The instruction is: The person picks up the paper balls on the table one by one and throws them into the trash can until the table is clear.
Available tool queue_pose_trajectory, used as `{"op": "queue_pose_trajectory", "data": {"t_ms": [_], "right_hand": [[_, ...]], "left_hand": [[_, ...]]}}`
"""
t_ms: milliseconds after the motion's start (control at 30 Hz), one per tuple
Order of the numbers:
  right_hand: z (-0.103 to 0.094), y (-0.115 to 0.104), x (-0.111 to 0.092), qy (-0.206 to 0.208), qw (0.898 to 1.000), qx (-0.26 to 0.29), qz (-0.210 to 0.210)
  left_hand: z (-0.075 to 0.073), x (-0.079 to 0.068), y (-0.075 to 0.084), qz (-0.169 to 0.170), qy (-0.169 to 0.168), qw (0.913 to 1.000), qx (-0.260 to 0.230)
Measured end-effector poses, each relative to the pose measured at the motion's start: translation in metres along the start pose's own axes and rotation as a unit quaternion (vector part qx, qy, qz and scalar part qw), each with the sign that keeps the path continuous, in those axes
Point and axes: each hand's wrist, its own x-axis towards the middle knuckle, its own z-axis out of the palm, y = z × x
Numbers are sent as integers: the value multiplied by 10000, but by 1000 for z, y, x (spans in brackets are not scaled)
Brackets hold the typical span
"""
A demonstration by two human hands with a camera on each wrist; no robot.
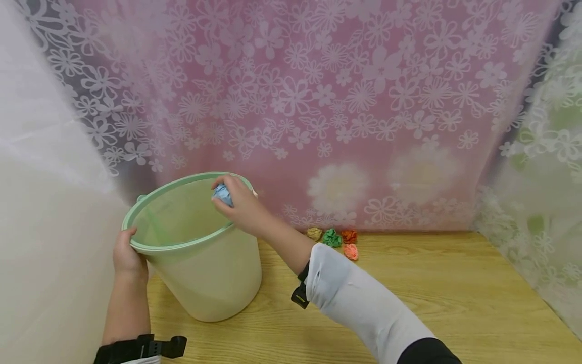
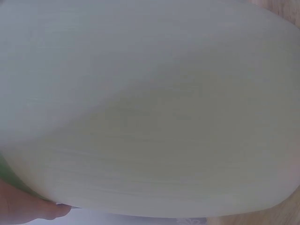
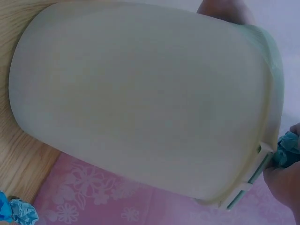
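A tall cream plastic bucket (image 1: 213, 283) with a light green rim stands tilted toward the left. My left hand (image 1: 129, 255) grips its rim on the near left side; only the thumb end shows in the left wrist view, beside the bucket wall (image 2: 187, 122). Over the bucket's mouth, near the far right of the rim, my right hand (image 1: 238, 202) pinches a crumpled light blue paper ball (image 1: 223, 194) between thumb and fingers. In the right wrist view this paper ball (image 3: 287, 150) looks teal and sits just beyond the rim. The bottom inside the bucket is hidden.
Several crumpled paper balls lie on the wooden table by the curtain: yellow (image 1: 314, 233), green (image 1: 332, 237), orange-red (image 1: 349, 236) and pink (image 1: 350, 251). A pink flowered curtain (image 1: 295, 111) hangs behind, and a white sheet (image 1: 50, 227) closes the left side.
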Motion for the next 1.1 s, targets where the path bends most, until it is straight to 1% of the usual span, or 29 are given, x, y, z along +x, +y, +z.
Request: {"op": "queue_pose_trajectory", "data": {"t_ms": [100,133,200,267,367,467,533,700,833,933,1000,1100], "right_hand": [[3,0,1,-231,9996,-110,-139],[4,1,1,-337,9990,-226,-173],[5,2,1,-563,9967,-513,-262],[8,4,0,-764,9917,-969,-366],[10,6,-2,-830,9822,-1637,-406],[12,7,-4,-746,9772,-1976,-213],[12,7,-5,-690,9765,-2038,-132],[12,5,-5,-740,9706,-2286,-148],[12,6,-7,-807,9680,-2375,54],[11,8,-8,-762,9664,-2449,175],[7,10,-9,-717,9668,-2440,236],[-1,11,-11,-610,9718,-2256,330]], "left_hand": [[-1,1,0,-28,-40,10000,19],[-2,0,0,-38,-57,10000,49],[-2,0,-1,-28,-62,9999,77],[-1,0,-1,10,-63,10000,74],[0,-1,-1,95,-63,9999,46],[1,-1,-1,143,-81,9998,57],[1,-1,-1,176,-93,9998,77],[1,-1,-1,183,-99,9998,81],[0,-1,0,146,-91,9998,98],[0,-1,0,131,-92,9998,138],[-1,-2,-1,141,-87,9997,180],[-2,-2,-1,153,-78,9995,247]]}}
